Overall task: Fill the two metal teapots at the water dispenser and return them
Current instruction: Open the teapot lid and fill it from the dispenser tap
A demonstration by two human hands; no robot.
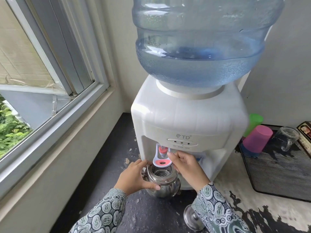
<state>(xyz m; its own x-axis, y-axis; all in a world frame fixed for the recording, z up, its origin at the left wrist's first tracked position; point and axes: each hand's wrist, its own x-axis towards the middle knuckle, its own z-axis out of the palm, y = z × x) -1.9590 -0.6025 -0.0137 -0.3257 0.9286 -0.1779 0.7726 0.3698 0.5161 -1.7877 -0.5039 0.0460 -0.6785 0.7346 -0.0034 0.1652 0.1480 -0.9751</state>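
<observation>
Filling of the first metal teapot (162,182) looks about to start: left hand (134,175) clamped on its body under the pink tap lever (162,161) of the water dispenser (188,132), right hand (186,165) fingers pinching that lever, which next needs pressing.

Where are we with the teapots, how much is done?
Done: lid is off, lying on the counter. In hand: the left hand steadies one open teapot under the pink tap; the right hand is at its lever. I can't see water flowing. Left: filling, and the second teapot, which is out of view.
</observation>
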